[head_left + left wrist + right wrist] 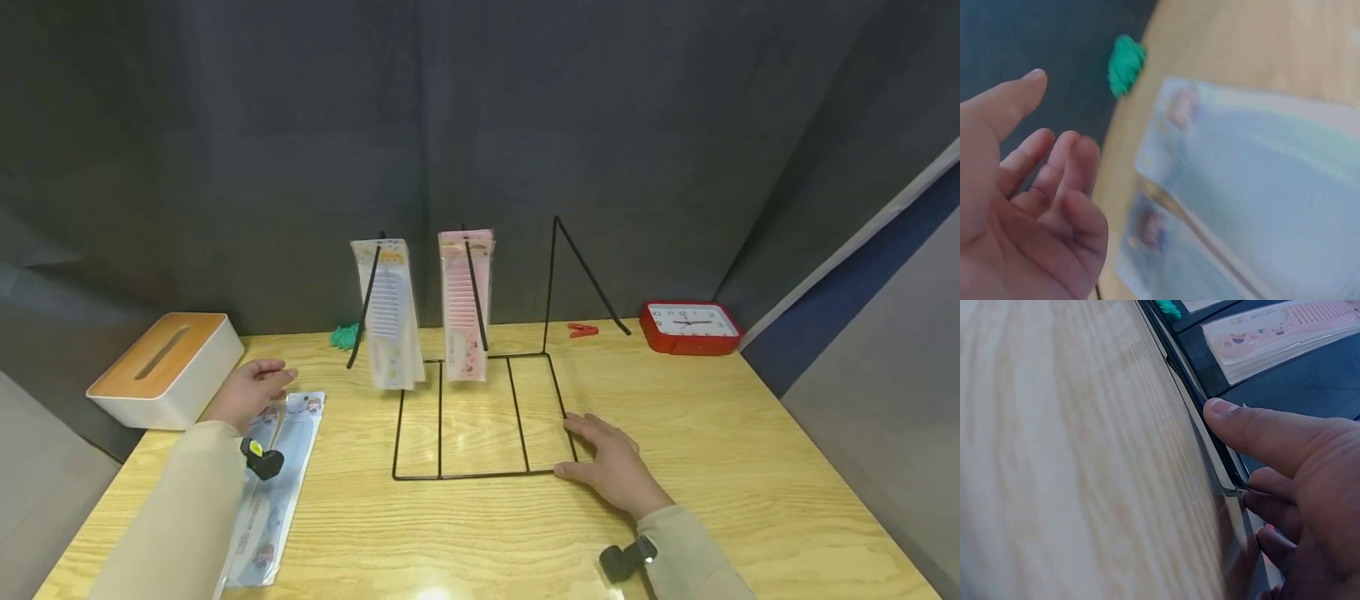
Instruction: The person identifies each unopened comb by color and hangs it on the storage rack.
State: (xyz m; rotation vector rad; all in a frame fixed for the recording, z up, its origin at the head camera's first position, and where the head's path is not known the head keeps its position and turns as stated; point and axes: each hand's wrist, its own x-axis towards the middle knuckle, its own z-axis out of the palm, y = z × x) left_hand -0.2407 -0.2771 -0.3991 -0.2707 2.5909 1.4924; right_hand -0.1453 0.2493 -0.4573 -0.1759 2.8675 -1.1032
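Observation:
My left hand (pixel 251 392), palm turned inward and fingers loosely bent, hovers over the top end of blue packaged combs (pixel 300 442) lying on the table. Nothing is between its fingers in the left wrist view. My right hand (pixel 611 467) touches the front right corner of a black wire rack (pixel 480 476), its thumb (pixel 1222 415) along the front rail and its fingers at the side rail. From the rack's left hook hang packs of pale blue combs (pixel 386 308). Packs of pink combs (pixel 459 308) hang from the middle hook; a third hook (pixel 592 275) rises at right.
A white tissue box (pixel 202 367) with a wooden lid stands at the left, close to my left hand. Behind the rack lie a green bundle (pixel 344 337) and a red clip (pixel 582 330). At the back right is a red clock (pixel 690 343). Dark cloth (pixel 480 125) borders the table's back.

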